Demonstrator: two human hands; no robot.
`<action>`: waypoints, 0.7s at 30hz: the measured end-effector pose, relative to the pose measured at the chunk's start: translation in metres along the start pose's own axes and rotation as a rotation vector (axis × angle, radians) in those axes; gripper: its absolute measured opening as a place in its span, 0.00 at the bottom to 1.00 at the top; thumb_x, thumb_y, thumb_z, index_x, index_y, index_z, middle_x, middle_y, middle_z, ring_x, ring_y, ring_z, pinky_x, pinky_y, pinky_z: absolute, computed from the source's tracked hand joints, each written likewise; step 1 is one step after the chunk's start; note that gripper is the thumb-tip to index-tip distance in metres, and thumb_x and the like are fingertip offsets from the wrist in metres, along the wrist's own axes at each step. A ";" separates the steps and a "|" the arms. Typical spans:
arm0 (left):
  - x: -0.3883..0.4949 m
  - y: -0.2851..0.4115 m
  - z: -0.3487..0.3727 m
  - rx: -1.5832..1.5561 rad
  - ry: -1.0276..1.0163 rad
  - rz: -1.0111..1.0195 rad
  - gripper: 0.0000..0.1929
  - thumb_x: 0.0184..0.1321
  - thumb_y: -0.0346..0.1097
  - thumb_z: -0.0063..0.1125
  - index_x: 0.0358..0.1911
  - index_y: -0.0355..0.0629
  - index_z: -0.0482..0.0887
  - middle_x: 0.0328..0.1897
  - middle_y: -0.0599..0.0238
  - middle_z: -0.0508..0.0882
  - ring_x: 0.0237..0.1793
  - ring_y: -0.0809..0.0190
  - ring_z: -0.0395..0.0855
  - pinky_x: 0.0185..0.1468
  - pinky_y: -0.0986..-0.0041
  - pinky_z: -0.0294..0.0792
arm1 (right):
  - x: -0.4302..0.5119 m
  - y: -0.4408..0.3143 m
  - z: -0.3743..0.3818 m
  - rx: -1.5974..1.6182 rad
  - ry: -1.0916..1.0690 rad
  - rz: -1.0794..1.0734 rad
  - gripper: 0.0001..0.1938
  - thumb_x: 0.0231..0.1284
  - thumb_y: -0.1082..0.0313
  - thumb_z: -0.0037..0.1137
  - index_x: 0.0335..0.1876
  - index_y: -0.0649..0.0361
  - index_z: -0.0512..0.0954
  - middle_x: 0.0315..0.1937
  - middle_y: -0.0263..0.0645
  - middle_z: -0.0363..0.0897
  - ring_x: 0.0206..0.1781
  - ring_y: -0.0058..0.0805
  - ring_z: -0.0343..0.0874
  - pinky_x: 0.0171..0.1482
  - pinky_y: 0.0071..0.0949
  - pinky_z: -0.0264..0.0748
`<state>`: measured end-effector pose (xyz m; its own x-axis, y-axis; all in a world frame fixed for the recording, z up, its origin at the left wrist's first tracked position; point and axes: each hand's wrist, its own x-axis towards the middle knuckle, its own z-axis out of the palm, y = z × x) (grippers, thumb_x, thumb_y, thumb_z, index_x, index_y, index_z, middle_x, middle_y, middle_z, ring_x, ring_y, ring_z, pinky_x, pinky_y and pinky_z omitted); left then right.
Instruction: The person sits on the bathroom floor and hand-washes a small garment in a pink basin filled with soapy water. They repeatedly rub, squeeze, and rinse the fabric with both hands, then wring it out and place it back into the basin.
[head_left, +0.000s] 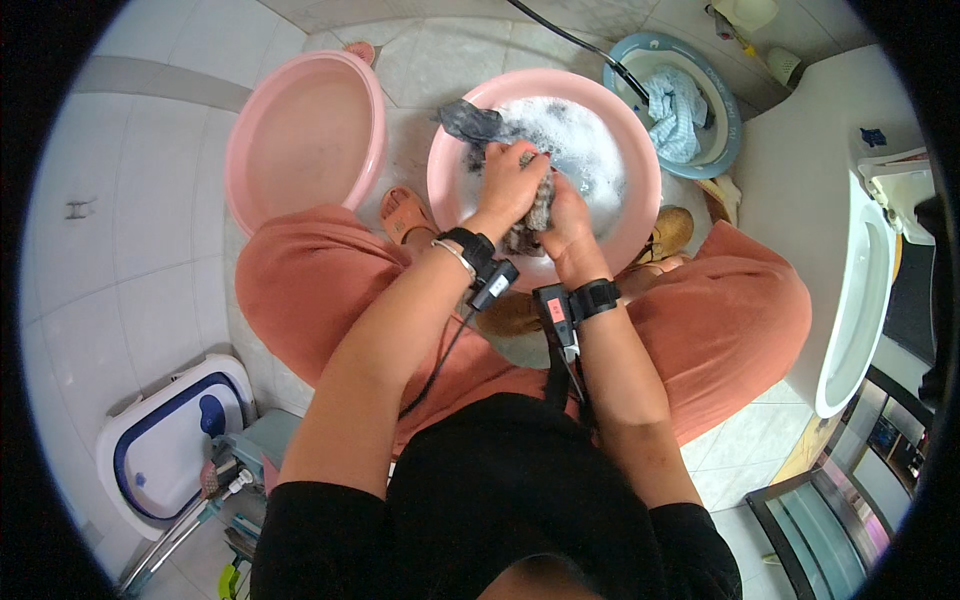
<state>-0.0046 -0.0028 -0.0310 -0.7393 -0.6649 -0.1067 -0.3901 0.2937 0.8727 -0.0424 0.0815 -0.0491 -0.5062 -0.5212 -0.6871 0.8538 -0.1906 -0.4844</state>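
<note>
Both of my hands are over a pink plastic basin of sudsy water. My left hand grips a bunched, wet grey-brown cloth from its left side. On the cloth's right side, my right hand holds the same bundle, whose lower part hangs towards the near side of the basin. A dark grey cloth lies over the basin's upper left rim, beside my left hand. Some of the held cloth is hidden by my fingers.
A second pink basin with cloudy water stands at the left. At the upper right, a blue-rimmed basin holds a light blue checked cloth, with a black hose reaching over it. A white washbasin is at the right; a folded plastic tub leans lower left.
</note>
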 end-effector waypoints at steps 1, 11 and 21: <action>-0.005 0.005 0.002 -0.048 0.069 -0.013 0.13 0.54 0.41 0.59 0.35 0.38 0.82 0.44 0.48 0.73 0.49 0.44 0.72 0.56 0.61 0.65 | 0.002 -0.007 -0.002 -0.005 0.015 0.007 0.21 0.67 0.49 0.43 0.51 0.60 0.72 0.46 0.44 0.76 0.49 0.41 0.76 0.50 0.43 0.74; 0.012 -0.015 -0.001 -0.183 0.122 -0.099 0.13 0.55 0.38 0.57 0.23 0.32 0.80 0.31 0.48 0.78 0.33 0.46 0.78 0.41 0.58 0.68 | -0.008 -0.004 0.004 0.109 -0.085 0.071 0.14 0.69 0.60 0.43 0.46 0.62 0.74 0.37 0.40 0.79 0.38 0.32 0.80 0.40 0.33 0.79; 0.021 -0.015 -0.039 -0.900 -0.564 -0.580 0.12 0.57 0.39 0.62 0.41 0.44 0.80 0.40 0.65 0.82 0.41 0.63 0.80 0.45 0.69 0.73 | -0.009 -0.045 -0.012 -0.210 -0.440 -0.059 0.09 0.62 0.69 0.52 0.46 0.59 0.76 0.39 0.36 0.79 0.42 0.26 0.79 0.44 0.24 0.76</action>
<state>0.0071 -0.0475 -0.0275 -0.8039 -0.0803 -0.5893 -0.3875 -0.6809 0.6215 -0.0782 0.1050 -0.0278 -0.4149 -0.8254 -0.3829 0.7594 -0.0823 -0.6454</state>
